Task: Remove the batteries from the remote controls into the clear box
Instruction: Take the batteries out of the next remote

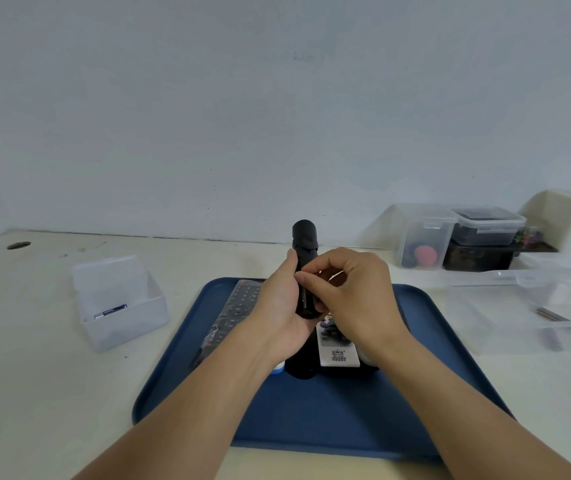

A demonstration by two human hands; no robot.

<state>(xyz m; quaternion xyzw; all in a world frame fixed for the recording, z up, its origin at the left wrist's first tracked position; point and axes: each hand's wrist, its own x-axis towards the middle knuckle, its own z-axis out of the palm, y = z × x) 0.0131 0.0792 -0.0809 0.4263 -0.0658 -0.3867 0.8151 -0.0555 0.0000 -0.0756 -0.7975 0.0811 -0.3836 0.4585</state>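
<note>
My left hand (277,313) grips a black remote control (304,237) upright above the blue tray (311,410). My right hand (356,296) has curled fingers, and its thumb and forefinger pinch a battery at the remote's open back; only a thin silvery strip of it shows. A clear box (117,327) stands on the table to the left, with one battery (110,311) inside. On the tray lie a dark keypad remote in a plastic sleeve (239,306), a white remote (337,351) and another black remote (301,362), all partly hidden by my hands.
At the back right stand a clear lidded container (422,237) with coloured items and a dark-filled container (488,225) stacked on a black box. A large clear plastic box (519,306) lies at the right. A cable hole (18,245) is at the far left.
</note>
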